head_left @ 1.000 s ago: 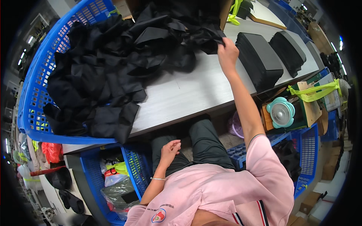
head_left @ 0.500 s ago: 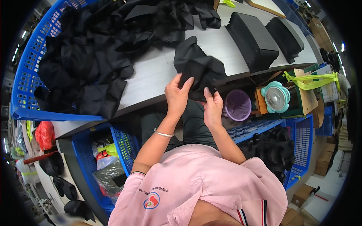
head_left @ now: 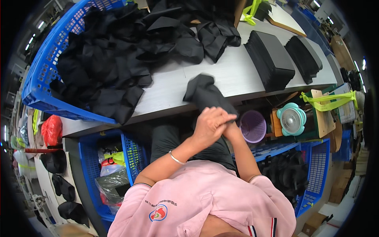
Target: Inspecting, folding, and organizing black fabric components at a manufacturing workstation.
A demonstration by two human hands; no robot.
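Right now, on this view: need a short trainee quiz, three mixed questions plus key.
1. True or false: in the picture, the small fan is to the right of the purple bin.
2. Which wrist wears the bracelet? A) right B) left C) both
3. Fill in: the left hand is at the near end of a ____ cloth piece.

Key: 1 true; 2 B; 3 black.

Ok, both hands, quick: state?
Left hand: at black cloth piece's near end, grip unclear.
Right hand: partly hidden by left, can't tell.
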